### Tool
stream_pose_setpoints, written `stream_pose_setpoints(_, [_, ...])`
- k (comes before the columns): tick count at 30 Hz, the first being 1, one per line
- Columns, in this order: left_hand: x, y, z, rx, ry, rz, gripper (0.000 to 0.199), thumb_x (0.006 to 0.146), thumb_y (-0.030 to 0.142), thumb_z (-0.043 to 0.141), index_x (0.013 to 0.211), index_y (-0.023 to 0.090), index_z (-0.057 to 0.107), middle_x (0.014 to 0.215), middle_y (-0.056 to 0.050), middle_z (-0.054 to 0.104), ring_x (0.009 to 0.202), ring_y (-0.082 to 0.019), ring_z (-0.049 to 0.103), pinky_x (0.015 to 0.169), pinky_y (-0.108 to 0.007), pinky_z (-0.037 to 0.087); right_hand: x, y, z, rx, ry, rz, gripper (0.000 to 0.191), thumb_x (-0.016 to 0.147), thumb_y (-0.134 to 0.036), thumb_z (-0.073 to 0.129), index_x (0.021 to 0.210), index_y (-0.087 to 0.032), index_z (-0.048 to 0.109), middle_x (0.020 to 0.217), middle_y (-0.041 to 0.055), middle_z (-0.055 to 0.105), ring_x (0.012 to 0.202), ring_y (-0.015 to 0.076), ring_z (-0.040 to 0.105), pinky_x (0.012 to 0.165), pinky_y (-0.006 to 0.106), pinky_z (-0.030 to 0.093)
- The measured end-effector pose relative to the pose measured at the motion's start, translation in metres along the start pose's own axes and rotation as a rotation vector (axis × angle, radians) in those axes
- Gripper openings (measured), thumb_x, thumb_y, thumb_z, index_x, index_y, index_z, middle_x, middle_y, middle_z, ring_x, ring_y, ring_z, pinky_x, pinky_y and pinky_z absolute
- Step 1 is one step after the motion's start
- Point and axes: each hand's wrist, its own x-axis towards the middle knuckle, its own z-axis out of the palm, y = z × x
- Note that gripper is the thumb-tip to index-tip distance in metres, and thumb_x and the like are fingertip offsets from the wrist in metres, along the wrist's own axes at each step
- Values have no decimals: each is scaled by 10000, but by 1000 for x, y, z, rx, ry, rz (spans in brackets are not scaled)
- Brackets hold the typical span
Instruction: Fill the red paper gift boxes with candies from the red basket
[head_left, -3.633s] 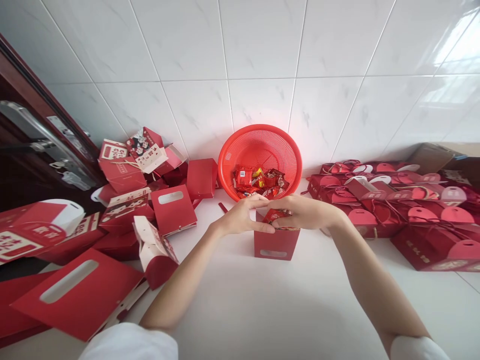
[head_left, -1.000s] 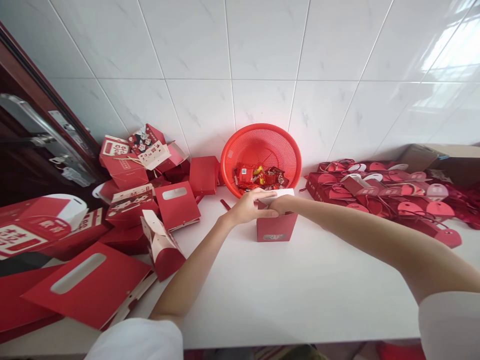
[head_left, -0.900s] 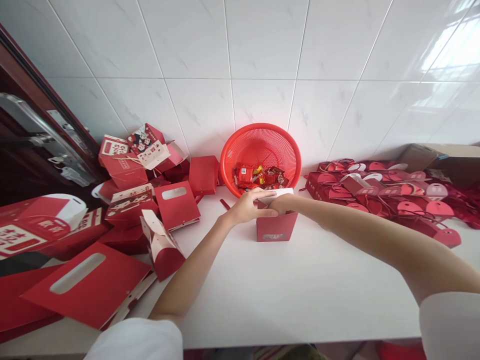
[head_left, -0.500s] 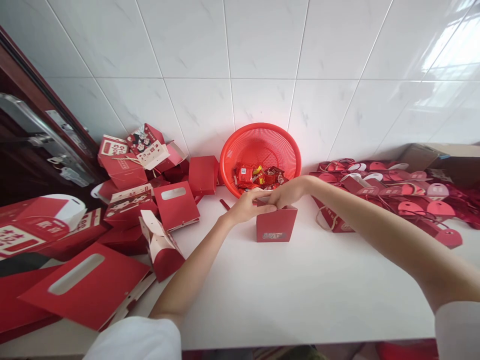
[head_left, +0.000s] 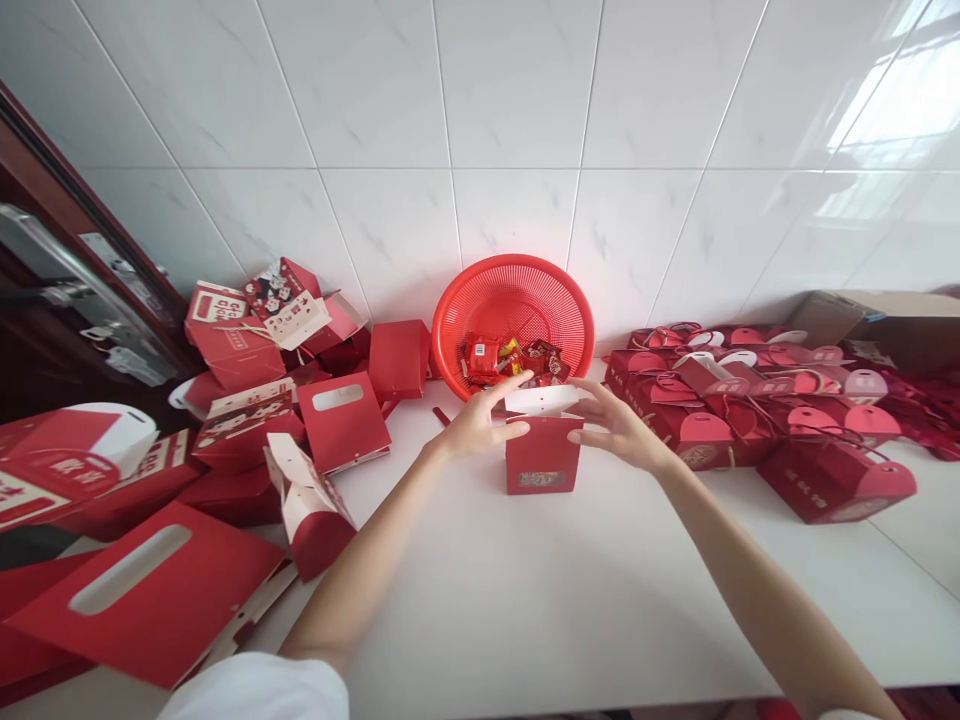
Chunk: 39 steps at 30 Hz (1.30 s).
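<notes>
A red cardboard gift box stands upright on the white table, with a clear window low on its front and its white-lined top flap raised. My left hand is at the upper left of the box, thumb and fingers apart. On the other side, my right hand curves round the top right corner with its fingers spread. Both thumbs lie near the front top edge; whether they touch it I cannot tell. Just behind the box sits a red plastic basket holding wrapped sweets.
Several red boxes, some with windows like this red box, are heaped on the left by a door handle. Closed red boxes with cord handles stand in rows at right, before a brown carton. A tiled wall rises behind.
My hands, earlier together over the box top, have moved apart to either side of it. The white-lined flap now shows upright between them. The view has shifted slightly.
</notes>
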Motion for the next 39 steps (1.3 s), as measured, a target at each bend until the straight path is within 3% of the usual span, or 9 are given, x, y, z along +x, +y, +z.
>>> stream_pose_setpoints(3, [2, -6, 6, -77, 57, -43, 831, 818, 345, 729, 1560, 252, 365, 1384, -105, 647, 1252, -271, 626, 1084, -451, 487, 3, 9, 12, 59, 116, 14, 738, 810, -606, 713, 1403, -239, 474, 1061, 95, 720, 1033, 278, 695, 978, 488, 532])
stream_pose_setpoints(5, [3, -8, 10, -91, 93, -53, 725, 827, 362, 719, 1495, 220, 477, 1351, -112, 673, 1187, -271, 668, 1059, -444, 511, 5, 12, 17, 65, 171, 13, 686, 817, -628, 690, 1347, -222, 534, 997, 84, 724, 981, 272, 698, 955, 470, 540])
stream_pose_setpoints(10, [5, -14, 16, -34, 176, 11, 365, 864, 381, 691, 1172, 191, 742, 1261, -94, 730, 1219, -274, 657, 1066, -402, 516, 8, 21, 27, 19, 275, -50, 459, 852, -600, 654, 1099, -214, 686, 1043, 82, 732, 964, 257, 677, 928, 418, 539])
stream_pose_setpoints(16, [6, -25, 22, -58, 226, 180, 291, 902, 372, 659, 1095, 199, 791, 1118, -94, 783, 1019, -250, 744, 875, -356, 623, 5, 24, 36, -21, 359, -143, 448, 903, -602, 596, 1117, -228, 719, 1096, 80, 748, 975, 251, 688, 911, 388, 540])
stream_pose_setpoints(20, [6, -27, 22, -23, 260, 230, 262, 896, 308, 655, 1098, 216, 793, 1134, -80, 780, 1038, -244, 743, 932, -370, 610, 5, 25, 40, 28, 409, -119, 460, 916, -616, 574, 1098, -225, 733, 1083, 86, 758, 985, 263, 707, 878, 373, 555])
stream_pose_setpoints(24, [2, -23, 19, -2, 216, 171, 331, 833, 268, 689, 1147, 215, 778, 1192, -79, 760, 1141, -265, 706, 1044, -402, 547, 5, 28, 42, 39, 413, -111, 435, 894, -606, 616, 1054, -220, 738, 947, 75, 761, 914, 258, 714, 819, 358, 563])
stream_pose_setpoints(29, [2, -25, 18, -152, 196, -17, 423, 854, 441, 681, 1199, 207, 749, 1286, -97, 718, 1275, -297, 621, 1037, -412, 526, 3, 29, 44, -17, 441, -151, 388, 910, -576, 608, 972, -216, 740, 891, 63, 751, 848, 234, 693, 798, 346, 549])
stream_pose_setpoints(35, [7, -35, 22, -236, 201, -65, 435, 821, 544, 707, 1012, 160, 781, 920, -81, 786, 910, -256, 717, 822, -351, 552, 2, 30, 47, 3, 443, -175, 371, 930, -553, 593, 1066, -230, 712, 988, 69, 748, 902, 232, 695, 842, 358, 552])
stream_pose_setpoints(39, [5, -34, 25, -261, 234, -49, 431, 818, 545, 715, 990, 155, 780, 878, -74, 774, 867, -237, 704, 798, -332, 535, 3, 33, 48, -14, 460, -167, 411, 934, -555, 589, 1183, -236, 662, 968, 62, 727, 899, 222, 682, 849, 359, 541])
